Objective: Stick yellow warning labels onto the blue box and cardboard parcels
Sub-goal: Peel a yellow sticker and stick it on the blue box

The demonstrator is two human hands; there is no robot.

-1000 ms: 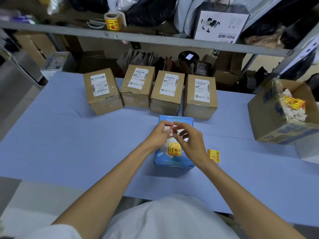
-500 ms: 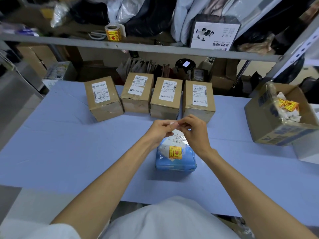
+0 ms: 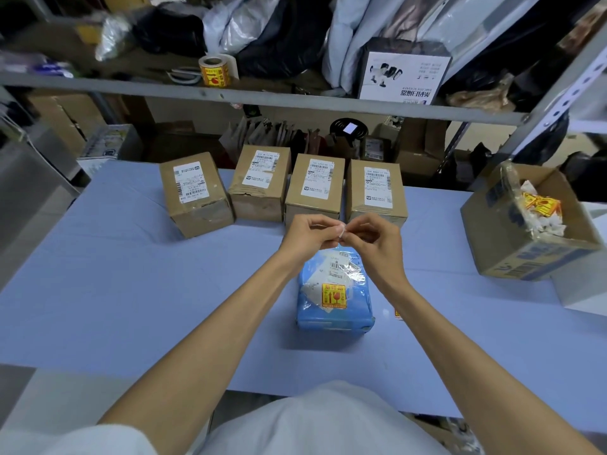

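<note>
While my left hand [image 3: 308, 236] and right hand [image 3: 374, 244] meet just above the blue box [image 3: 335, 320], both sets of fingertips pinch one white scrap [image 3: 341, 229]. I cannot tell whether it is a label or its backing. A yellow label [image 3: 334, 295] already sits on the box, beneath my wrists. Four cardboard parcels [image 3: 315, 188] stand just beyond my knuckles, with no yellow on top. I judge the scrap could curl, cling to my fingers, or drop.

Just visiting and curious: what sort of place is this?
Probably a small parcel packing room. Four cardboard parcels with printed shipping labels line the blue table, a roll of yellow warning labels sits on the metal shelf, and the blue box already bears one.
</note>
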